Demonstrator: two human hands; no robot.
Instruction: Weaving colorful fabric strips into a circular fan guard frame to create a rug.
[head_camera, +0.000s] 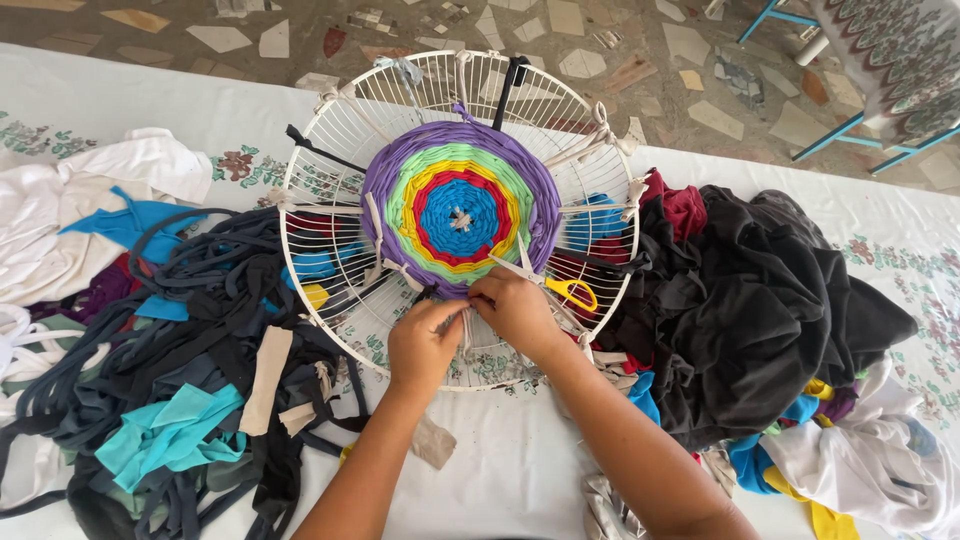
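White wire fan guard, round, lying flat near the middle of the table, toward its far edge; used as a frame, with pale fabric strips tied from hub to rim as spokes; woven disc at its centre, in concentric rings of blue, red, yellow, green and purple cloth, a small pale knot at the hub; left hand at the near rim of the guard, fingers curled and pinched closed on a pale fabric strip just below the purple ring; right hand touching the left, fingers likewise closed narrow on the same strip at the edge of the weave; both forearms reaching in from the near edge of the table; scissors with yellow handles resting on the guard just beside the right hand, blades pointing toward the disc; heap of cut cloth strips on the left side of the table, mostly dark grey and navy, with turquoise, blue and beige pieces among them; white garments at the far left corner; pile of dark clothing, black with some maroon, on the right side, touching the guard's rim; white, yellow and blue scraps at the near right corner; table covered in a white cloth with a floral print; stone-chip floor beyond the far edge.
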